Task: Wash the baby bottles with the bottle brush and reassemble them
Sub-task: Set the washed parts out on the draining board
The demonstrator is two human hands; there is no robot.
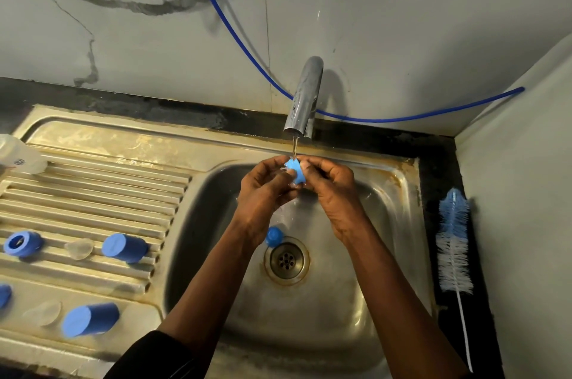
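Closest on the ribbed steel drainboard (93, 193), a blue cylindrical plastic cap (90, 320) lies on its side, with a clear dome-shaped silicone teat (43, 313) just beside it on the left. A second blue part (4, 295) is cut off by the left edge. One row back lie another blue cylindrical cap (125, 247), a second clear teat (79, 248) and a blue screw ring (23, 243), all apart from one another.

In the stainless steel sink basin (356, 301), a small round blue piece (274, 236) sits right against the round metal drain (287, 260). On the dark counter to the right lies the bottle brush with blue and white bristles (454, 242), handle toward me, well away from both hands.

Above the basin, the left hand (266, 190) and right hand (332, 190) meet, fingers curled, together pinching a small blue plastic bottle part (296, 173) under the thin stream from the chrome tap (305, 97). At the far left edge a clear plastic bottle (18, 156) lies on the drainboard. A blue hose (247, 47) hangs across the marbled wall (402, 23) behind.
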